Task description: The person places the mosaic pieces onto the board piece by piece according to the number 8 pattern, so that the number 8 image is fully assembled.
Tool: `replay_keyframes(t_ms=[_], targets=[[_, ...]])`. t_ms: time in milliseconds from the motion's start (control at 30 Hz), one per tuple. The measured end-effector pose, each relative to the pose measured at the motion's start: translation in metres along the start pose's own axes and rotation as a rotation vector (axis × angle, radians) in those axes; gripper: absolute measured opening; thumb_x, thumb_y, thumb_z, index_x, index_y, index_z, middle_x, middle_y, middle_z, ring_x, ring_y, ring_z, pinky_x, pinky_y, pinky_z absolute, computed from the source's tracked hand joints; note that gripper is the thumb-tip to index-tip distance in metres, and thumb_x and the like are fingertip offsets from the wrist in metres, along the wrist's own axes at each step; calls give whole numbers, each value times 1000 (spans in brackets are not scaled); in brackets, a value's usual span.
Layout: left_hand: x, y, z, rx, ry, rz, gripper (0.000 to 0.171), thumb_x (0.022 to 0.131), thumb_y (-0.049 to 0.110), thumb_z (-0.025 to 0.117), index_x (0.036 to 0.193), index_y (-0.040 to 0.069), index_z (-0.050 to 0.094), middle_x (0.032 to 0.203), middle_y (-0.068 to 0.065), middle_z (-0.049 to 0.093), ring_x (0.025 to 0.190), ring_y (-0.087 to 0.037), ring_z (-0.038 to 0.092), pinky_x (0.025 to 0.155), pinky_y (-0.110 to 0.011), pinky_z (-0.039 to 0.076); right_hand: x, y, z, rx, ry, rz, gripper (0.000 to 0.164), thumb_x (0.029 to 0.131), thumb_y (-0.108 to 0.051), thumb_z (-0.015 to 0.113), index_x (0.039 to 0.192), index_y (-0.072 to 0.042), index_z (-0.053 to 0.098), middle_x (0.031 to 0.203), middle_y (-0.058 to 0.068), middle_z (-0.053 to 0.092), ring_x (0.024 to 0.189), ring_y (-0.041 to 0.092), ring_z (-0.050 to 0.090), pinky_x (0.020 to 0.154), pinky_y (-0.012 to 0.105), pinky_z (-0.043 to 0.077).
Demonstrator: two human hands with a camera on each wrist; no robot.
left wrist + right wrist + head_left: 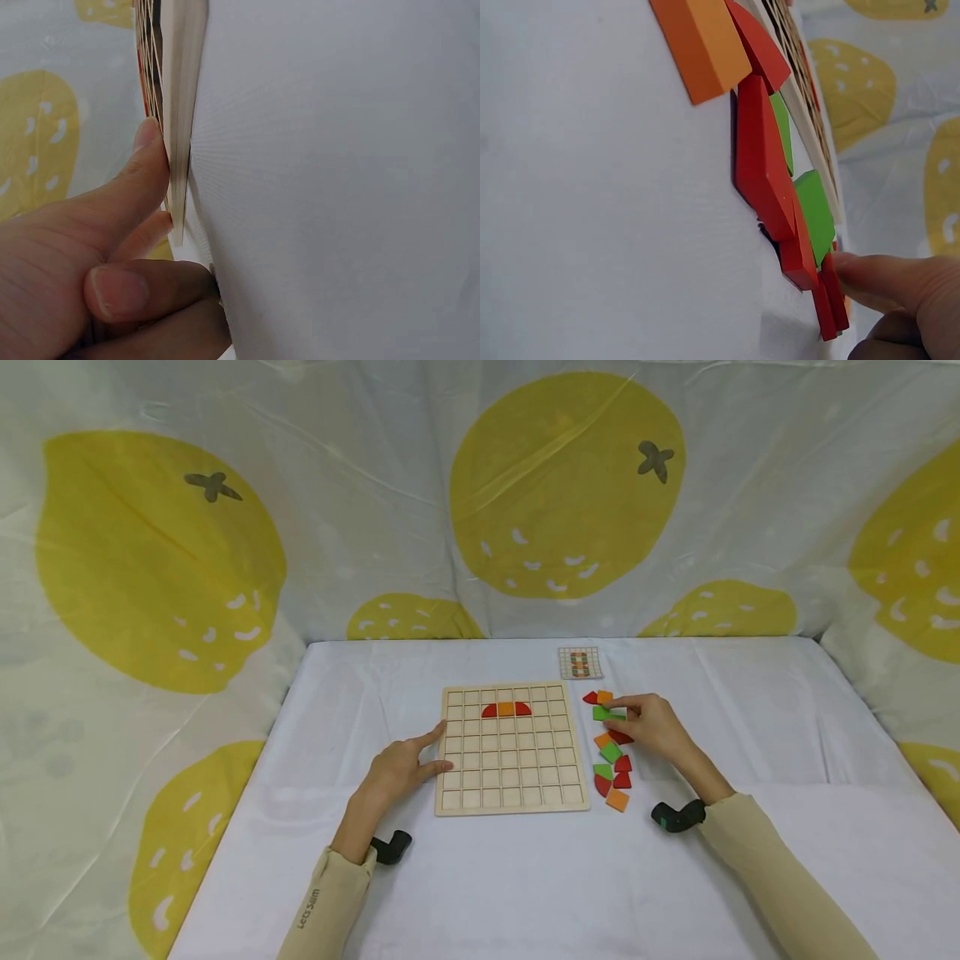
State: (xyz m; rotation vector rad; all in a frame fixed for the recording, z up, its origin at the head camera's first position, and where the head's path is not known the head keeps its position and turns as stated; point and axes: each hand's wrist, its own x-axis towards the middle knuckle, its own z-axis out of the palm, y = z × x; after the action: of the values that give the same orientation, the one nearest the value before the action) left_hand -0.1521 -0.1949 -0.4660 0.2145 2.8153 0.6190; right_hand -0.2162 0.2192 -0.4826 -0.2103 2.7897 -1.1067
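Note:
A square wooden grid board (517,769) lies on the table. Near its top, two red curved tiles (522,709) flank an orange square tile (506,709). My left hand (397,770) presses the board's left edge with spread thumb and index finger; the thumb (142,172) shows on the edge in the left wrist view. On the right, my right hand (656,723) reaches into a row of loose tiles. Its index finger and thumb lie about a green tile (617,717); whether they pinch it is unclear. The thumb tip appears by red tiles (826,300) in the right wrist view.
Loose green, red and orange tiles run down beside the board, ending with an orange square (618,800). A small card (580,663) with a coloured grid pattern lies behind the board. A lemon-print curtain (390,527) surrounds the white table (510,893).

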Motion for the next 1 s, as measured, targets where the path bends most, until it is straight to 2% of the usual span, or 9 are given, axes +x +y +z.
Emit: replay_keyframes(t_ms=[100, 267, 367, 567, 733, 833, 933, 1000], targets=[[0, 0, 1, -7, 3, 0, 80, 94, 46, 71, 162, 24, 35, 149, -24, 56, 107, -30, 66, 86, -48, 54, 2, 0, 0, -15, 2, 7, 37, 92, -21, 81, 123, -2, 75, 63, 0, 38, 63, 20, 40, 56, 27, 28], [0, -1, 1, -8, 5, 0, 79, 95, 46, 71, 162, 24, 35, 151, -22, 54, 125, -38, 64, 90, -50, 55, 5, -2, 1, -20, -16, 18, 34, 91, -20, 81, 120, -3, 76, 62, -1, 36, 61, 19, 39, 56, 26, 28], [0, -1, 1, -6, 5, 0, 80, 95, 46, 71, 162, 24, 35, 151, -22, 54, 128, -40, 62, 91, -51, 55, 5, -4, 2, -18, -41, 23, 35, 90, -21, 82, 121, -4, 76, 62, -1, 36, 60, 19, 40, 56, 27, 28], [0, 1, 0, -8, 8, 12, 79, 95, 45, 72, 162, 23, 35, 149, -23, 55, 120, -36, 66, 89, -49, 55, 4, -2, 4, -10, -33, 24, 35, 90, -21, 83, 119, -4, 77, 62, 0, 37, 62, 19, 41, 57, 27, 29], [0, 0, 0, -13, 5, 6, 80, 95, 45, 72, 162, 24, 35, 149, -23, 56, 123, -36, 65, 91, -49, 54, 4, -2, 5, 17, -10, -13, 33, 90, -20, 83, 117, -2, 77, 61, -1, 35, 59, 18, 39, 56, 26, 29], [0, 0, 0, -16, 6, 8, 80, 95, 45, 72, 162, 23, 36, 146, -25, 58, 111, -32, 67, 86, -46, 54, 4, -8, 8, 43, -4, -43, 33, 90, -20, 83, 117, -2, 78, 59, -3, 32, 54, 15, 35, 54, 25, 27], [-1, 0, 0, -20, 8, 12, 80, 94, 45, 73, 161, 22, 37, 142, -26, 61, 97, -27, 63, 81, -43, 53, 5, -18, 14, 56, -16, -69, 33, 89, -22, 84, 116, -3, 79, 58, -3, 31, 51, 13, 31, 51, 24, 25], [-1, 0, 0, -25, 7, 13, 80, 94, 45, 73, 161, 22, 37, 141, -27, 62, 93, -25, 61, 80, -43, 52, 7, -24, 19, 62, -28, -85, 33, 88, -24, 85, 115, -5, 80, 58, -4, 31, 50, 13, 31, 50, 23, 25]])
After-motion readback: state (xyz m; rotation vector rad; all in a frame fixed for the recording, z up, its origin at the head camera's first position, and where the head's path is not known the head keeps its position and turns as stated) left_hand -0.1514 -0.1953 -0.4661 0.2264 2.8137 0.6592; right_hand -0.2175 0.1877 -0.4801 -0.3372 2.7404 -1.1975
